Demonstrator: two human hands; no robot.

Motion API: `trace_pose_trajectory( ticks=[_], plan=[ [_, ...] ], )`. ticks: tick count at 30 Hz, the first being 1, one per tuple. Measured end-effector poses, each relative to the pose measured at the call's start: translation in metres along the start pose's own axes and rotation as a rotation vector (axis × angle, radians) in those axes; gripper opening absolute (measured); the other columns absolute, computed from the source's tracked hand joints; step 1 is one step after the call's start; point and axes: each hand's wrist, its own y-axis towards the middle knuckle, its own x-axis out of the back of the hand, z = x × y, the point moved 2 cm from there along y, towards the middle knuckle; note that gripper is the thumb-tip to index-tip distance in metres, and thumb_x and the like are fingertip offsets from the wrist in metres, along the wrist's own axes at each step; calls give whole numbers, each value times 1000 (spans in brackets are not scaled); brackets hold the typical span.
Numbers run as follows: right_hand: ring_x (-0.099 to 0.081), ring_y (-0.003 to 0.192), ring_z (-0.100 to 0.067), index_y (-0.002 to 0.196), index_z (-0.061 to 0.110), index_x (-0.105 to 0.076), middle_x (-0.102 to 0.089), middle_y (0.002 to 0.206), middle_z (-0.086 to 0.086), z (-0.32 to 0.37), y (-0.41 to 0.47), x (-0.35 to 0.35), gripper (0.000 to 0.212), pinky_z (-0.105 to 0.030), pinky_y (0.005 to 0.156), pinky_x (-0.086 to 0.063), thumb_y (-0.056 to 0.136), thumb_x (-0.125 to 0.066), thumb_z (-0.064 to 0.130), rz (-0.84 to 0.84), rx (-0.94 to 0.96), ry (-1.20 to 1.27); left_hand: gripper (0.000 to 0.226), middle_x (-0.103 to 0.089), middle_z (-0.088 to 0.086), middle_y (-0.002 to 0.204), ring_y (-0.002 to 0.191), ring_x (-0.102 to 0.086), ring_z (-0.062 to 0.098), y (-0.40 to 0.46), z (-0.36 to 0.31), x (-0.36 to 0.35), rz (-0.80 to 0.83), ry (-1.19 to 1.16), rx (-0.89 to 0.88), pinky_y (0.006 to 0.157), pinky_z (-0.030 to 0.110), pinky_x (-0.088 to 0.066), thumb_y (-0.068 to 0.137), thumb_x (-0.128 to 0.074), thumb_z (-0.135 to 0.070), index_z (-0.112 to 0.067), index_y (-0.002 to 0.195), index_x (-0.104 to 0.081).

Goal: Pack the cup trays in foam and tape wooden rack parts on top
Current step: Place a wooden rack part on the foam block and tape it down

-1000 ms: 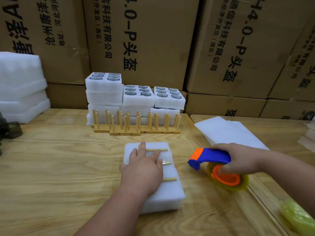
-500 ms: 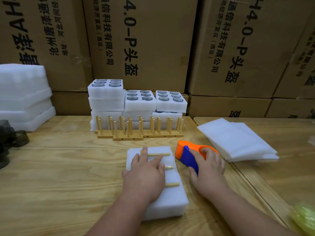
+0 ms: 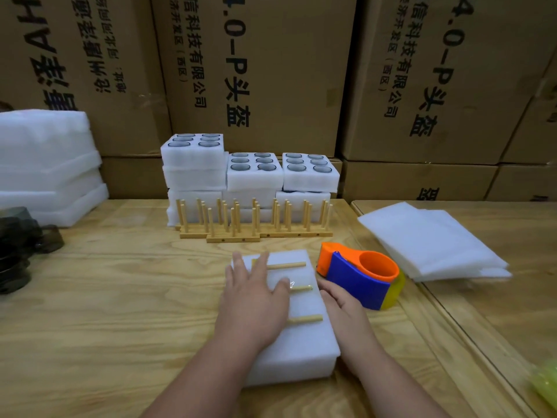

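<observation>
A white foam package (image 3: 304, 342) lies on the wooden table in front of me. Three wooden rack sticks (image 3: 301, 319) lie across its top. My left hand (image 3: 256, 300) presses flat on the sticks and foam, fingers straight. My right hand (image 3: 343, 303) rests against the package's right edge, fingers extended, holding nothing. The orange and blue tape dispenser (image 3: 361, 276) stands on the table just right of the package, free of my hand. Foam cup trays (image 3: 253, 173) with dark cups are stacked at the back, with wooden peg racks (image 3: 253, 224) standing before them.
A stack of thin foam sheets (image 3: 431, 242) lies at the right. Thick foam slabs (image 3: 45, 164) are piled at the far left, with dark cups (image 3: 18, 242) beside them. Cardboard boxes (image 3: 271, 70) wall off the back. A green object (image 3: 545, 384) sits at the right edge.
My right hand carried the tape dispenser leftward, set it down beside the package, let go, and moved to the package's right edge. My left hand stayed pressed on top.
</observation>
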Motion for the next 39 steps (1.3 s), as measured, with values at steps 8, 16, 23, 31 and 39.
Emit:
trace_pose_trajectory(
  ticks=[8, 16, 23, 31, 39],
  plan=[
    [-72, 82, -7, 82, 24, -80, -78, 85, 7, -8, 0, 3, 45, -30, 71, -54, 90, -47, -6, -177, -3, -88, 64, -44, -7, 153, 141, -41, 21, -3, 35, 18, -12, -646, 314, 104, 35, -33, 98, -55, -51, -31, 155, -35],
    [-74, 91, -15, 105, 23, -79, -79, 98, 0, -5, -4, 1, 34, -29, 72, -55, 105, -46, 14, -93, -23, 99, 53, -62, -5, 138, 117, -66, 23, -12, 48, 8, 97, -902, 337, 104, 50, -50, 102, -57, -32, -34, 152, -41],
    [-74, 87, -10, 93, 27, -80, -79, 94, 7, 1, -1, 5, 18, -25, 68, -55, 99, -63, 26, -55, -68, -5, 27, -75, -16, 109, 97, -74, 11, -15, 46, 12, 101, -776, 244, 87, 41, -59, 104, -52, -37, -43, 130, -59],
    [-74, 72, -13, 86, 13, -77, -79, 86, -4, 1, -2, 8, 18, -20, 53, -52, 96, -69, 25, -74, -130, 58, 67, -7, -15, 168, 155, 2, 6, -34, -9, 20, -132, -117, -186, 125, 29, -5, 101, -48, -41, -38, 160, -15],
    [-71, 69, -22, 81, 13, -75, -77, 85, -15, 2, -1, 21, 8, -37, 61, -56, 89, -74, 16, 23, -170, -59, 93, 10, 7, 170, 155, 17, 29, -55, -60, -52, 195, 601, -364, 123, 53, 4, 95, -54, -51, -23, 162, 5]
  ],
)
